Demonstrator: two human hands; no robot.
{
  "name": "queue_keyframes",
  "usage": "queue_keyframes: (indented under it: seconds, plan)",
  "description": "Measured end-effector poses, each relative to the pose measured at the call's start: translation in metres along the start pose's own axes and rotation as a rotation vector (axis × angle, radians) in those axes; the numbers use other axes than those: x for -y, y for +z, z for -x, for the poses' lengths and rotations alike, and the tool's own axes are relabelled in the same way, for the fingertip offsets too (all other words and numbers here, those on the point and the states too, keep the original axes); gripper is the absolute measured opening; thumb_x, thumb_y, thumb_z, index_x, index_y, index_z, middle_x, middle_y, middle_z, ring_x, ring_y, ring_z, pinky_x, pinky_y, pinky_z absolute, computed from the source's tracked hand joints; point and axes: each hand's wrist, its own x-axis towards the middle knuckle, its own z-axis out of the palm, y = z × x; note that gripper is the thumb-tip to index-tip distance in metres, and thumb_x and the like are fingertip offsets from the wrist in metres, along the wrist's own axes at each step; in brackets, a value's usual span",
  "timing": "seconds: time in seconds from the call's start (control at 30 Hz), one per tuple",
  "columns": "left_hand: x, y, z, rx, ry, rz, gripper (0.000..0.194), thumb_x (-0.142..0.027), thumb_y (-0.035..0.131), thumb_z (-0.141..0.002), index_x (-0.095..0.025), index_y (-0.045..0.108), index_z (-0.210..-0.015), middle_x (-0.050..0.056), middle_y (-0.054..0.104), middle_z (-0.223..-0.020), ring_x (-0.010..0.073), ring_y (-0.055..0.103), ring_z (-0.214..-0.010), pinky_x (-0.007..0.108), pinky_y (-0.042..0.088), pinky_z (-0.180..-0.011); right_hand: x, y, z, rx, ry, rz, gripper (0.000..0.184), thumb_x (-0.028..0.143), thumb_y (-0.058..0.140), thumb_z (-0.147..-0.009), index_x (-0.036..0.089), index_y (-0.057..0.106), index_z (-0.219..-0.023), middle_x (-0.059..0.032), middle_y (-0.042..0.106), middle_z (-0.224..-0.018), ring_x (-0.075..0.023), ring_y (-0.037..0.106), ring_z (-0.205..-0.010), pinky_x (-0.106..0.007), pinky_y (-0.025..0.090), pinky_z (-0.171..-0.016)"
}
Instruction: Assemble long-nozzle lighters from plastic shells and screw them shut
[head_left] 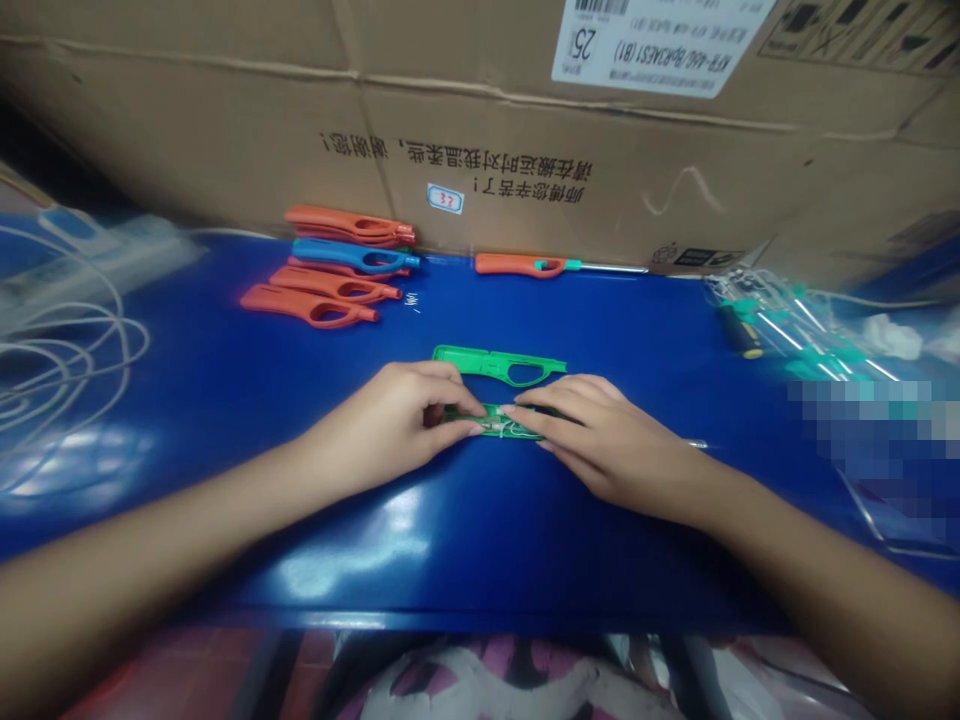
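A green half shell of a long-nosed lighter (511, 434) lies on the blue table with its open side up, pale wires and small parts inside. My left hand (416, 410) pinches its left end, thumb and forefinger pressed at the parts within. From the other side, my right hand (600, 435) has its fingers closed over the right end, hiding that part. A metal tip (697, 443) shows beyond my right wrist. Just behind both hands lies the matching green half shell (487, 360), separate, with its trigger opening to the right.
Orange lighter shells (315, 304) and a blue lighter shell (345, 255) are stacked at back left. An orange lighter (517, 265) with a metal rod lies before the cardboard box (262, 140). Metal rods with teal parts (806, 325) and a screwdriver (741, 332) sit right; white cable (97, 330) coils left.
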Motion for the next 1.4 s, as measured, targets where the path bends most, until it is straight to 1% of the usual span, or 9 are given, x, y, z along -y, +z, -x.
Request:
queue_keyframes:
  seconds: [0.07,0.23,0.4,0.57,0.83,1.07,1.17,1.4]
  plan:
    - [-0.0001,0.0008,0.0001,-0.006,0.016,0.006,0.011,-0.022,0.073,-0.09,-0.02,0.079,-0.098,0.0,0.07,-0.088,0.0092,0.063,-0.071,0.02,0.046,-0.063,-0.0003,0.0005,0.0,-0.009,0.0,-0.022,0.041,0.018,0.044,-0.103,0.02,0.054,-0.143,-0.008,0.06,-0.14,-0.0248,0.05,-0.126,-0.046,0.041,-0.108]
    - [-0.002,0.0026,0.0003,0.007,0.057,0.011,0.013,-0.022,0.07,-0.092,-0.019,0.078,-0.101,0.001,0.071,-0.092,0.0113,0.067,-0.082,0.022,0.049,-0.073,0.0003,0.0017,0.0002,-0.026,0.009,-0.101,0.04,0.017,0.047,-0.102,0.016,0.053,-0.142,-0.01,0.061,-0.138,-0.0229,0.052,-0.123,-0.041,0.045,-0.107]
    - [-0.0051,0.0024,0.0016,-0.002,-0.004,0.012,0.011,-0.022,0.071,-0.09,-0.02,0.079,-0.097,0.001,0.071,-0.09,0.0101,0.065,-0.075,0.021,0.048,-0.066,0.0008,0.0016,-0.0001,-0.025,0.012,-0.097,0.04,0.017,0.046,-0.103,0.018,0.055,-0.141,-0.0089,0.061,-0.138,-0.0244,0.052,-0.124,-0.043,0.045,-0.107]
    - [-0.0065,0.0012,0.0024,0.0,-0.038,0.013,0.011,-0.023,0.071,-0.09,-0.02,0.079,-0.097,0.001,0.072,-0.091,0.011,0.065,-0.076,0.021,0.048,-0.067,0.0008,0.0002,-0.0018,-0.025,0.013,-0.108,0.039,0.016,0.045,-0.103,0.019,0.057,-0.139,-0.0092,0.061,-0.137,-0.0245,0.052,-0.123,-0.044,0.046,-0.106]
    - [-0.0067,0.0004,0.0017,0.017,-0.025,0.013,0.011,-0.023,0.07,-0.091,-0.021,0.079,-0.096,0.001,0.071,-0.09,0.0108,0.065,-0.075,0.022,0.048,-0.066,0.0017,-0.0005,-0.0024,-0.023,0.012,-0.103,0.039,0.015,0.045,-0.102,0.018,0.059,-0.139,-0.0104,0.061,-0.137,-0.0242,0.052,-0.124,-0.045,0.047,-0.106]
    - [-0.0082,0.0007,0.0038,0.004,0.026,-0.025,0.014,-0.02,0.066,-0.093,-0.02,0.078,-0.1,0.002,0.07,-0.091,0.0113,0.065,-0.076,0.022,0.049,-0.066,0.0014,0.0003,-0.0014,-0.025,0.007,-0.093,0.04,0.015,0.045,-0.102,0.02,0.058,-0.139,-0.011,0.061,-0.138,-0.0239,0.053,-0.125,-0.046,0.047,-0.106]
    - [-0.0085,0.0007,0.0041,0.014,0.03,-0.033,0.014,-0.02,0.066,-0.093,-0.02,0.078,-0.101,0.001,0.069,-0.09,0.0111,0.065,-0.076,0.022,0.049,-0.066,0.0018,-0.0002,-0.0015,-0.023,0.012,-0.093,0.04,0.015,0.045,-0.102,0.022,0.058,-0.139,-0.0106,0.061,-0.138,-0.0239,0.053,-0.125,-0.047,0.048,-0.105]
    - [-0.0094,0.0012,0.0039,0.024,0.023,-0.059,0.014,-0.02,0.066,-0.093,-0.02,0.078,-0.101,0.002,0.069,-0.091,0.0121,0.066,-0.078,0.023,0.049,-0.067,0.0011,0.0,-0.0011,-0.006,0.003,-0.078,0.042,0.013,0.045,-0.102,0.02,0.056,-0.141,-0.0099,0.059,-0.14,-0.0244,0.05,-0.126,-0.046,0.047,-0.106]
